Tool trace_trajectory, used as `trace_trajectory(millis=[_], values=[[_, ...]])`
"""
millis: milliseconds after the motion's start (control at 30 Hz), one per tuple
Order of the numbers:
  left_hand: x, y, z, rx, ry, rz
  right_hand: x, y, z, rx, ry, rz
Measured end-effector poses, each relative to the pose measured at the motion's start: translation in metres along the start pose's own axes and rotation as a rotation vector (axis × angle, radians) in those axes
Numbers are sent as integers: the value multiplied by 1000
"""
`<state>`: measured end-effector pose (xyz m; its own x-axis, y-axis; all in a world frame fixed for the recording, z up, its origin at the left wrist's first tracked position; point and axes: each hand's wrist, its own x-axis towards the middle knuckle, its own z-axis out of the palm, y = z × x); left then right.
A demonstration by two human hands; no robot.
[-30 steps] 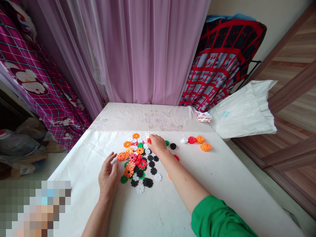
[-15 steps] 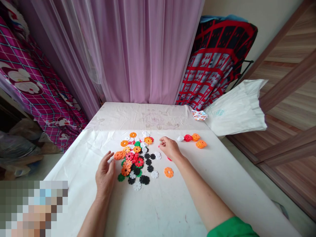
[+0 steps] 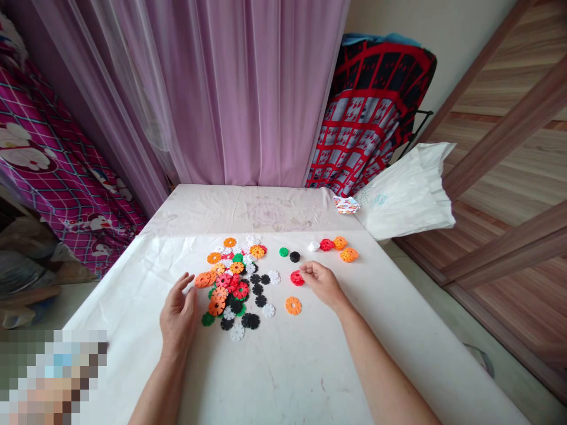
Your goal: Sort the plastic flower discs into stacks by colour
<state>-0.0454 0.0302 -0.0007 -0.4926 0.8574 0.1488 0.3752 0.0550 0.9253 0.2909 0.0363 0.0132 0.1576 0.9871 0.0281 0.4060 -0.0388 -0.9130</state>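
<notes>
I see the round red discs [image 3: 296,278] on the table [image 3: 287,366] just left of the right hand [image 3: 325,286], the nearer one; whether its fingers grip them, I can't tell. The left hand's [image 3: 178,316] fingers stand apart.

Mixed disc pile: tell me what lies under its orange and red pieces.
A green disc peeks from under the front orange discs, a black disc from beneath a red disc. Anything deeper is covered; its colour and number can't be seen.

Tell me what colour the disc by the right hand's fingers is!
The disc is red, best seen in the head view.
</notes>
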Motion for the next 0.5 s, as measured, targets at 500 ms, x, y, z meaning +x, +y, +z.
trace_trajectory(millis=[500], values=[[0,3,0,45,6,-23,-3,-29,5,-772,-129,-204]])
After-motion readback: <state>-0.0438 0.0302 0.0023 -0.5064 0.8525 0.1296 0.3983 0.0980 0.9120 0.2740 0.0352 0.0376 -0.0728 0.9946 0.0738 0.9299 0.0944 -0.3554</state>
